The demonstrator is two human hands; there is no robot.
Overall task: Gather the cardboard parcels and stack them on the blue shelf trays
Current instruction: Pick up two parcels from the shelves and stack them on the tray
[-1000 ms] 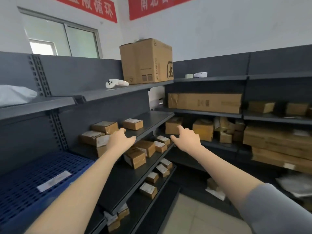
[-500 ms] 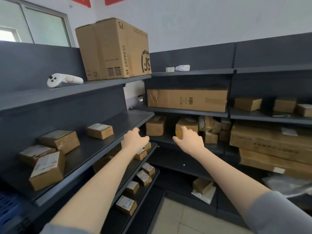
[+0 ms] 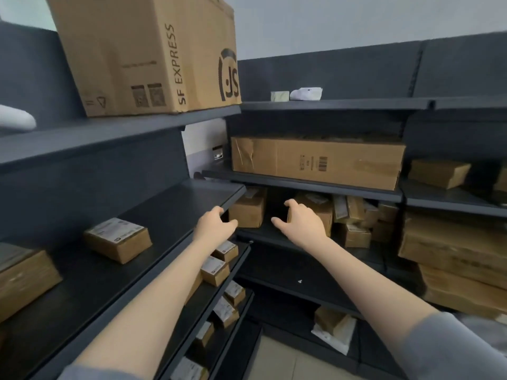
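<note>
Cardboard parcels in the corner shelf are getting closer: the left hand and right hand, both spread and empty, are now reaching them.

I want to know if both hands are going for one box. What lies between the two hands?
In the head view, a dark empty gap of shelf separates the left hand and right hand, each reaching its own parcel.

Parcel depot or stockroom by the look of it, dark metal shelving, SF Express carton, labelled cardboard parcels everywhere
</note>
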